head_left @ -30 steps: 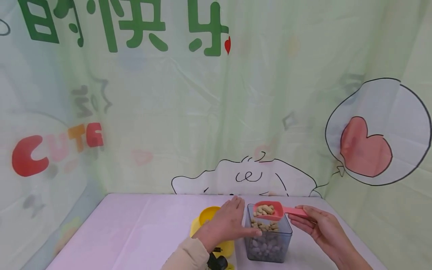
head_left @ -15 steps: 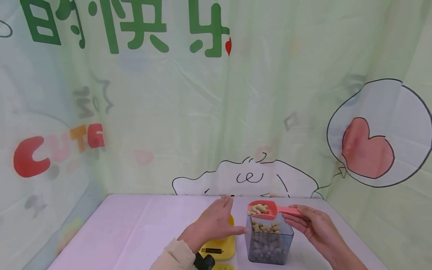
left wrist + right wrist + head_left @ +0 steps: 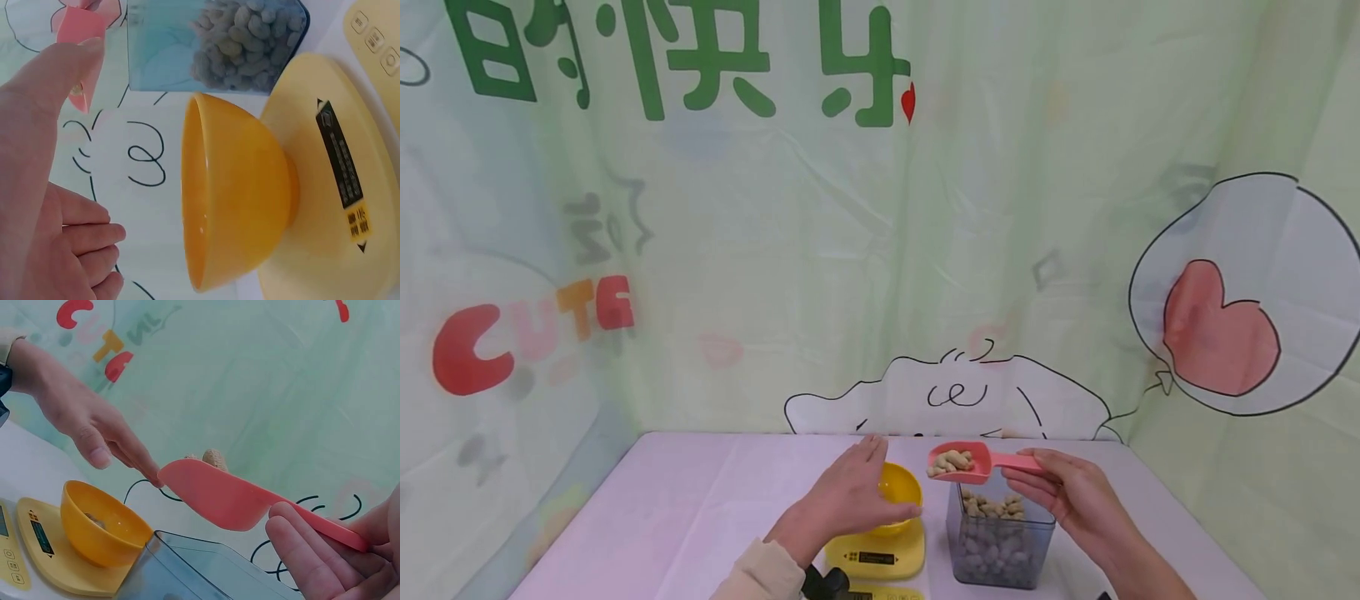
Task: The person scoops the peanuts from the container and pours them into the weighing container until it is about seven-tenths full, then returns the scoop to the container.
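My right hand (image 3: 1067,492) pinches the handle of a pink scoop (image 3: 981,468), which carries several peanuts (image 3: 953,461). The scoop is held above the far left rim of a clear grey-blue container (image 3: 1000,554) partly filled with peanuts. Fingers extended and thumb apart, my left hand (image 3: 838,504) hovers beside and above a yellow bowl (image 3: 250,194), holding nothing. That bowl stands on a yellow kitchen scale (image 3: 906,557). Something small and pale lies inside the bowl in the right wrist view, too unclear to name. In the head view the left hand covers part of the bowl.
The container stands just right of the scale on a pale pinkish tabletop (image 3: 715,517). Behind the table hangs a printed curtain (image 3: 850,250). The scale's buttons (image 3: 375,40) face the near side.
My right hand has carried the loaded scoop leftward from over the container toward the bowl. My left hand has drawn back to the left, uncovering more of the bowl and scale.
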